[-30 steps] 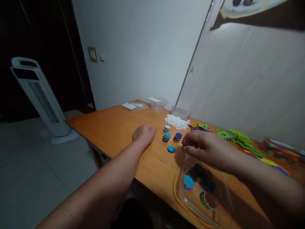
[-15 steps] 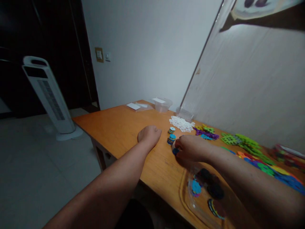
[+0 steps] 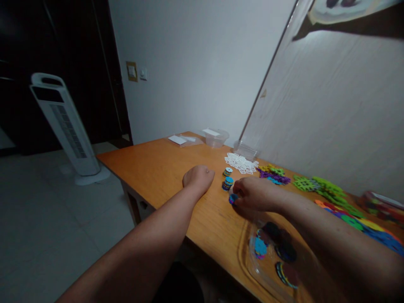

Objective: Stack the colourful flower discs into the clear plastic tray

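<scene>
right hand (image 3: 255, 194) fingertips pinching a blue disc (image 3: 232, 198) on the table (image 3: 164, 168); left hand (image 3: 198, 176) fisted, resting left of it

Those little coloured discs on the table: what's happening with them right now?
A person sits at a wooden table. Their right hand pinches a blue disc at the fingertips, just in front of two short stacks of discs. Their left hand rests as a fist on the table beside the stacks. A clear tray near the right forearm holds more discs.
</scene>
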`<state>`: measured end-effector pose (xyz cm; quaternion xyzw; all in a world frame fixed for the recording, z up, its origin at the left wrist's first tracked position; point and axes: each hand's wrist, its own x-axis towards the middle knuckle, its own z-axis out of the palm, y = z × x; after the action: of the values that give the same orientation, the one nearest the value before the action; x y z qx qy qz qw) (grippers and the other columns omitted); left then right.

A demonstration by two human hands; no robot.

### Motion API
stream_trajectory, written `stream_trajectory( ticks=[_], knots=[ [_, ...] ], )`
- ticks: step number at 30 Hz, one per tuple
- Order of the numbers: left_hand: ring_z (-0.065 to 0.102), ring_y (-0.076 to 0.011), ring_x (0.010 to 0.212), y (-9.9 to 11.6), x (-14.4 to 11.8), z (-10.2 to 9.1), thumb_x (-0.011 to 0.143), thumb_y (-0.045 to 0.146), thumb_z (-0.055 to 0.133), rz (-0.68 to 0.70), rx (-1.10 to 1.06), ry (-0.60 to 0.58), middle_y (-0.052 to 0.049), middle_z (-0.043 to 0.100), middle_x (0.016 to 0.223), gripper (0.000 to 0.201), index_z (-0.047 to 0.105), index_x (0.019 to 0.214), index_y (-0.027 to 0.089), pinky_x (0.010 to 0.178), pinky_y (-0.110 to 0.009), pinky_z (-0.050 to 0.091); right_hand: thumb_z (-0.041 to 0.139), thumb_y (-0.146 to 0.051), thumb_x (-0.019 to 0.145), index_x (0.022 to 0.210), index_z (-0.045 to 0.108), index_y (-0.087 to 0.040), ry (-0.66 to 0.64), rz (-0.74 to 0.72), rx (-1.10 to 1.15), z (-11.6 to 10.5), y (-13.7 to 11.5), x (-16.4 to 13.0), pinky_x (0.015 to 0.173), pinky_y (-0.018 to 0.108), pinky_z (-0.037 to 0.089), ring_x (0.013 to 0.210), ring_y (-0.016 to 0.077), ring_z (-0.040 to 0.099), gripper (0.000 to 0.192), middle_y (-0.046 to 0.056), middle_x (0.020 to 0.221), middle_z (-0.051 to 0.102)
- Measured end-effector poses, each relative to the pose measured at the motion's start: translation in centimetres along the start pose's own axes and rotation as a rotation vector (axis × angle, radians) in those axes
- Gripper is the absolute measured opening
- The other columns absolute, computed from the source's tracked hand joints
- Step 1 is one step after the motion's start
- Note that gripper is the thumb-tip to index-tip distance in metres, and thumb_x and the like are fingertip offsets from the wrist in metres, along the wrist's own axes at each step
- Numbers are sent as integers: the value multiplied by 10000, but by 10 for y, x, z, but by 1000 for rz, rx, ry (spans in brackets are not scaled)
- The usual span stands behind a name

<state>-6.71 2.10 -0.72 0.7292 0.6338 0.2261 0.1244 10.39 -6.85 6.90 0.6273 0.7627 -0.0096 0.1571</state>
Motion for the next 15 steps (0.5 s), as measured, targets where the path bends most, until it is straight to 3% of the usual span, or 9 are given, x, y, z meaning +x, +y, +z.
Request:
stream_trajectory(
  ticks=[6, 15],
  knots=[
    [682, -247, 833, 0, 1, 0, 874, 468, 439, 7, 6, 7, -91, 759, 909, 389, 757, 833, 247, 621, -306, 410, 634, -390, 783, 909, 768, -241, -8, 3, -15, -2, -3, 0, 548, 287, 354, 754, 251, 689, 237, 88, 891, 760],
    [680, -239, 838, 0, 2, 2, 873, 474, 434, 7, 9, 5, -101, 762, 943, 394, 754, 847, 246, 645, -304, 413, 640, -355, 769, 975, 765, -258, -19, 5, 33, 1, -2, 2, 558, 277, 356, 761, 236, 685, 259, 66, 905, 767]
  ],
)
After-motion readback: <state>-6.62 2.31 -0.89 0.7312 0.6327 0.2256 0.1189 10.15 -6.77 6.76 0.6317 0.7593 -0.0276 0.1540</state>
